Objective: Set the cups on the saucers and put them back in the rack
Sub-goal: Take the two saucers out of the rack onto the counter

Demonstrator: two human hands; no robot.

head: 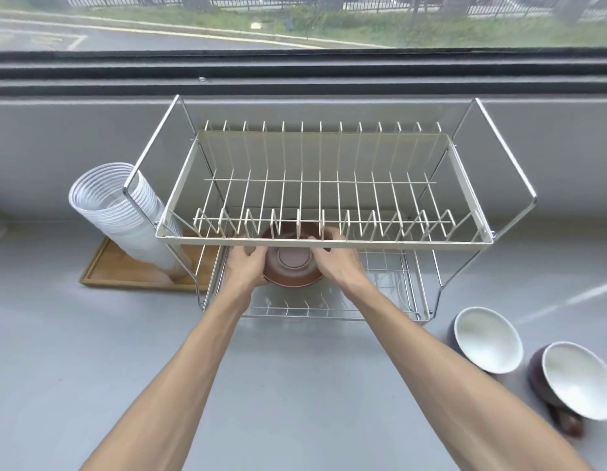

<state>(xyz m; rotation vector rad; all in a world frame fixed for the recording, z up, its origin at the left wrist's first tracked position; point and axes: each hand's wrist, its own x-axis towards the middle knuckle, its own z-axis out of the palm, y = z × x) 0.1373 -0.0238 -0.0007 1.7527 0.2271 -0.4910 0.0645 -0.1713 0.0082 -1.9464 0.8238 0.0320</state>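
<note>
A brown saucer (292,265) stands tilted on edge in the lower tier of the two-tier wire dish rack (324,244). Its upper part is hidden behind the cream upper shelf. My left hand (242,265) grips its left rim and my right hand (336,260) grips its right rim. Two dark purple cups with white insides lie tilted on the grey counter at the right: the nearer-to-rack cup (483,339) and the near cup (575,380), whose handle rests on the counter.
A leaning stack of clear plastic cups (125,212) rests on a wooden tray (139,271) left of the rack. The upper shelf holds no dishes. A window ledge runs behind the rack. Grey counter (295,385) spreads in front.
</note>
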